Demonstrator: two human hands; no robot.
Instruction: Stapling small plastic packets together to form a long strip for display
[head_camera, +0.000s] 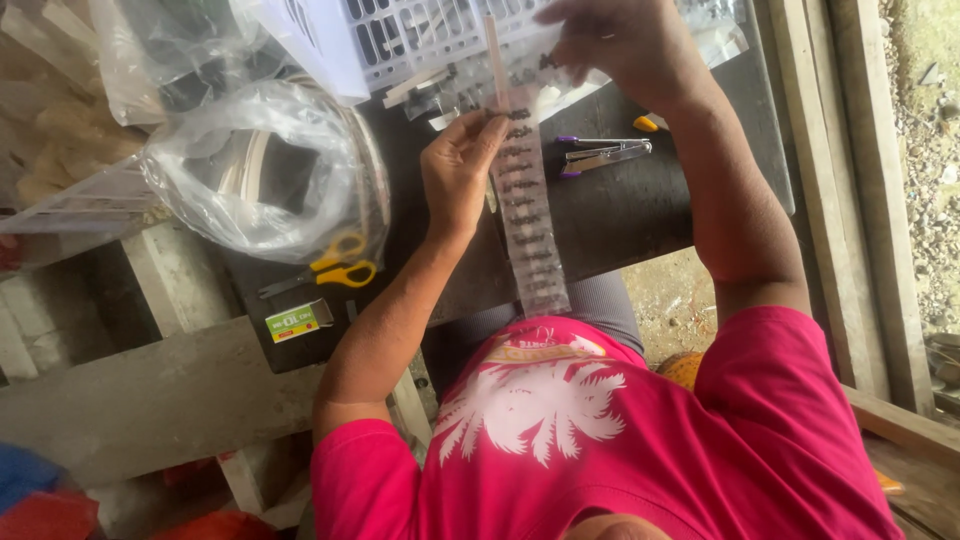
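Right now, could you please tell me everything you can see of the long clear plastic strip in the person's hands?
The long clear plastic strip is a narrow see-through band carrying a row of small dark pieces down its length. It hangs from the dark table toward the lap. The left hand touches its left edge; the right hand holds its top near a pale wooden stick.

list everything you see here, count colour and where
clear packet strip: one, see-through with small dark items in a row, hanging from both hands over the dark board
dark board: one, black, on the lap
stapler: one, silver with purple trim, on the board right of the strip
scissors: one, yellow handles, board's left edge
small box: one, green and yellow, below the scissors
plastic bag: one, clear, left
basket: one, white, top
left hand: fingers on the strip's side
right hand: holds the strip's top
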